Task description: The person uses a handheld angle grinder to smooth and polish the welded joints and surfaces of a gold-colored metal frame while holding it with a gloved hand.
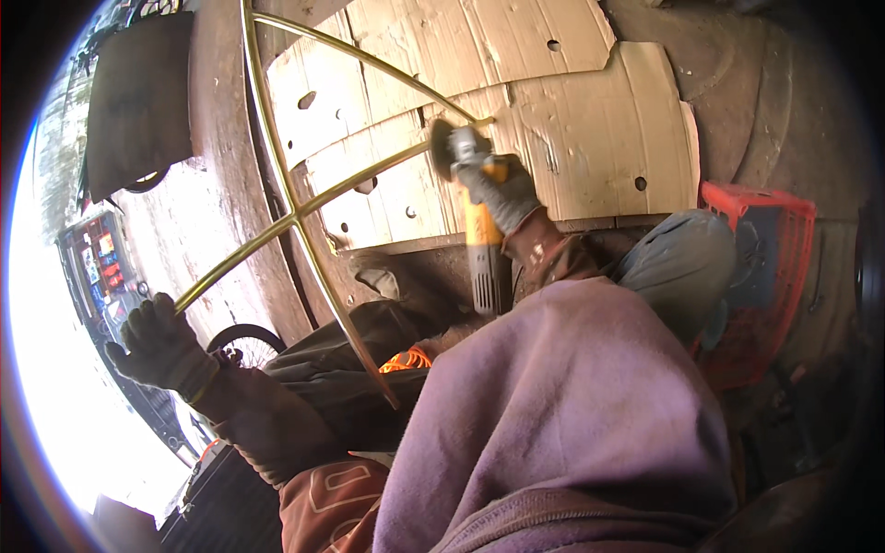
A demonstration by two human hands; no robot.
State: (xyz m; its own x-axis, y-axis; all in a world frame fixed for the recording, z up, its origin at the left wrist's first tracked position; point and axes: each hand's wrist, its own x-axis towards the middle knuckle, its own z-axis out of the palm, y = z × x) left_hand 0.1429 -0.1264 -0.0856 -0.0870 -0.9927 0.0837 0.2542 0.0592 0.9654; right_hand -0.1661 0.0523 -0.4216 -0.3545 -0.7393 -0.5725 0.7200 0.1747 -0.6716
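A gold-coloured metal tube frame (293,208) stands before me, with a long bar crossed by another and a curved piece meeting the crossbar at its far right end. My left hand (169,348), in a dark glove, is at the near-left end of the crossbar and steadies it; its fingers partly hide the tube's end. In my gloved right hand (505,192) is a yellow and grey angle grinder (481,241). Its dark disc (442,149) is right beside the crossbar near the joint with the curved tube; whether they touch, I cannot tell.
Flattened cardboard (590,138) with holes covers the ground beyond the frame. A red plastic crate (774,276) is by my right knee (678,267). Orange cord (406,359) lies near my legs. A spoked wheel (246,346) and a dark panel (143,101) are at the left.
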